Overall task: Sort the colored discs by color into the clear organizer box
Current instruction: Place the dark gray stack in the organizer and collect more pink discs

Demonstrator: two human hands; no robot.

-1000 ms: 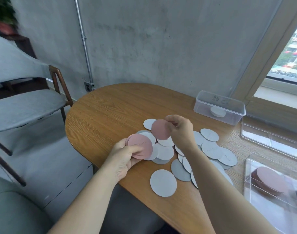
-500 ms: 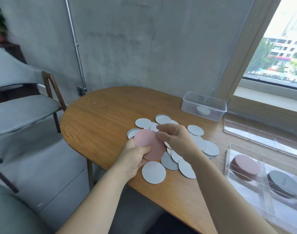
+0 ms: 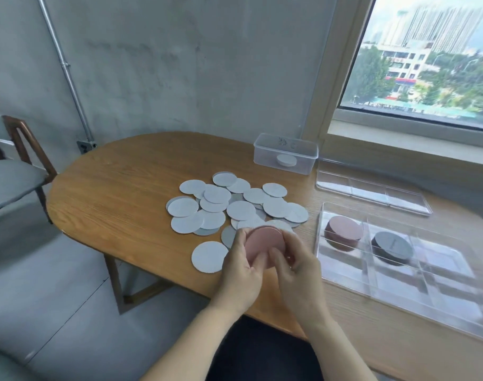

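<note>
Curled fingers of the left hand (image 3: 241, 266) and right hand (image 3: 295, 268) pinch a pink disc stack (image 3: 262, 243). It sits just left of the clear organizer box (image 3: 440, 262), whose pink pile (image 3: 343, 232) is nearer the right hand.

Soft window (image 3: 427, 61) daylight, slight blur, wide-angle bending

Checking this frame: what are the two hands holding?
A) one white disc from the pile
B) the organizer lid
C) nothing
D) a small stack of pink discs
D: the left hand and right hand both have a grip on the pink discs, held between them just in front of the white pile.
</note>
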